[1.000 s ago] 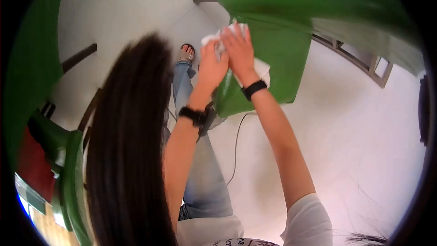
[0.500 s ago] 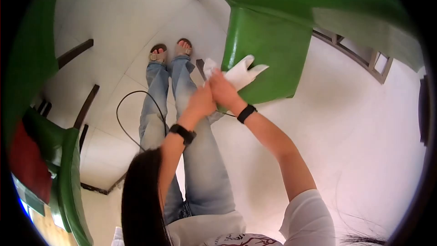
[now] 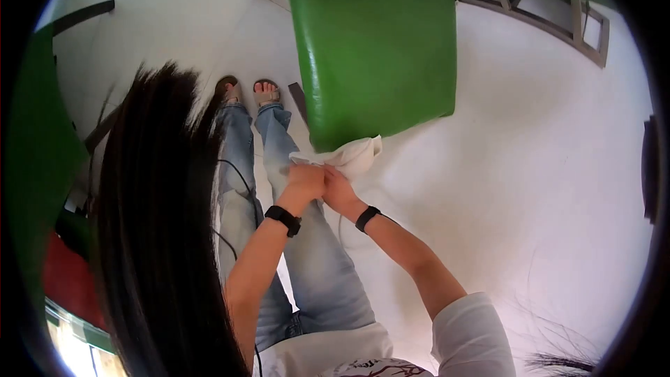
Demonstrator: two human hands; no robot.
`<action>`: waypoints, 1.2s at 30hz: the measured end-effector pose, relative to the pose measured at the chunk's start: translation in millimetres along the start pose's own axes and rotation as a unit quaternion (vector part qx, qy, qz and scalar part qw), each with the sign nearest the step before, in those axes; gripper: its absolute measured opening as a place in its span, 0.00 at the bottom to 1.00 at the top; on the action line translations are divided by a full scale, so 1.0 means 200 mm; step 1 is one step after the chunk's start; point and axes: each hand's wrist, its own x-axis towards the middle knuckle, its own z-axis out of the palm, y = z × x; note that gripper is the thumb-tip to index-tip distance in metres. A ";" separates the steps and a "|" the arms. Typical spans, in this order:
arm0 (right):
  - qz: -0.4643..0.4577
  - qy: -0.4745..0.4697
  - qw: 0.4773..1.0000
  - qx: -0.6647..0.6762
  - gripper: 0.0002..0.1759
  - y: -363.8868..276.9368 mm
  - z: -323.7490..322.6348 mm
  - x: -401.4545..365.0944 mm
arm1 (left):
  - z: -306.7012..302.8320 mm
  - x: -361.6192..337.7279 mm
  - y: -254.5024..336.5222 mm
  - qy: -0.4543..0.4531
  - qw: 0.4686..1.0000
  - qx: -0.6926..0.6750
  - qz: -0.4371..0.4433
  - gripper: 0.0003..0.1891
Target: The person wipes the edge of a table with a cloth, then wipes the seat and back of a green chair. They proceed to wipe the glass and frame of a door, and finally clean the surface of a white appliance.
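A crumpled white cloth or paper (image 3: 357,156) is bunched between my two hands, just in front of the near edge of a green chair seat (image 3: 380,63). My left hand (image 3: 306,183) is closed on its left part, and my right hand (image 3: 338,190) is closed on it from the right. The hands touch each other. The white piece's loose end sticks out to the upper right, beside the seat's corner. Fingertips are partly hidden behind the hands. Each wrist wears a black band.
Long dark hair (image 3: 157,223) hangs across the left side and covers part of the view. Below the hands are my legs in jeans (image 3: 317,265) and sandalled feet. A thin black cable (image 3: 241,173) runs by the legs. More green furniture (image 3: 35,132) stands at the far left.
Both hands have come down in the view with the white piece, from over the seat's left side to its near edge. Hair has swung in from the left.
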 end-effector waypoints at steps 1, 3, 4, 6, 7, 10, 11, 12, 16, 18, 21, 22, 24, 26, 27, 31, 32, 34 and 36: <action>0.002 0.005 1.000 -0.002 0.16 0.00 0.00 -0.03 | 0.03 0.02 0.01 0.032 0.999 0.007 0.001 0.12; 0.110 -0.032 0.993 -0.011 0.19 0.03 -0.02 -0.13 | 0.06 0.05 0.04 0.110 0.993 -0.036 0.005 0.11; 0.165 -0.053 0.985 -0.015 0.21 0.06 -0.03 -0.20 | 0.05 0.08 0.05 0.152 0.984 -0.087 0.008 0.12; 0.405 -0.055 0.908 0.089 0.19 0.27 0.07 -0.39 | 0.03 0.15 0.06 0.193 0.969 -0.155 0.014 0.13; 0.474 0.027 0.877 0.078 0.18 0.43 0.12 -0.48 | -0.02 0.17 0.04 0.192 0.966 -0.172 0.015 0.14; 0.633 0.277 0.656 0.302 0.22 0.88 0.09 -0.64 | -0.11 0.25 0.00 0.157 0.963 -0.218 -0.024 0.17; 0.587 0.400 0.592 0.380 0.24 1.04 0.08 -0.65 | -0.13 0.27 -0.01 0.139 0.962 -0.231 -0.046 0.18; 0.479 0.478 0.550 0.490 0.24 1.14 -0.02 -0.62 | -0.16 0.25 0.02 0.140 0.962 -0.224 -0.066 0.19; 0.388 0.546 0.467 0.577 0.18 1.11 -0.51 -0.24 | -0.19 0.20 0.07 0.163 0.959 -0.210 -0.100 0.19; 0.378 0.604 0.520 0.472 0.17 1.11 -0.44 -0.09 | -0.16 0.20 0.06 0.178 0.954 -0.224 -0.089 0.19; 0.439 0.563 0.553 0.430 0.17 0.98 -0.25 -0.05 | -0.17 0.20 0.06 0.174 0.949 -0.246 -0.096 0.20; 0.400 0.537 0.558 0.490 0.16 0.96 -0.11 -0.07 | -0.19 0.20 0.07 0.166 0.949 -0.248 -0.099 0.20; 0.345 0.460 0.471 0.670 0.14 0.78 0.17 -0.06 | -0.22 0.20 0.08 0.154 0.949 -0.254 -0.105 0.20; 0.446 0.329 0.460 0.693 0.17 0.47 0.23 -0.01 | -0.20 0.22 0.06 0.139 0.948 -0.265 -0.112 0.20; 0.428 0.335 0.419 0.727 0.19 0.22 0.12 0.07 | -0.20 0.23 0.04 0.132 0.947 -0.270 -0.116 0.20; 0.429 0.309 0.306 0.791 0.15 0.14 -0.02 0.05 | -0.22 0.21 0.06 0.140 0.953 -0.243 -0.118 0.20; 0.399 0.346 0.346 0.775 0.15 0.23 0.06 -0.01 | -0.22 0.22 0.07 0.139 0.953 -0.240 -0.121 0.20; 0.367 0.448 0.402 0.709 0.15 0.38 0.05 -0.10 | -0.22 0.23 0.08 0.136 0.953 -0.239 -0.127 0.20; 0.419 0.540 0.443 0.580 0.15 0.41 -0.26 -0.10 | -0.22 0.23 0.09 0.150 0.953 -0.229 -0.127 0.21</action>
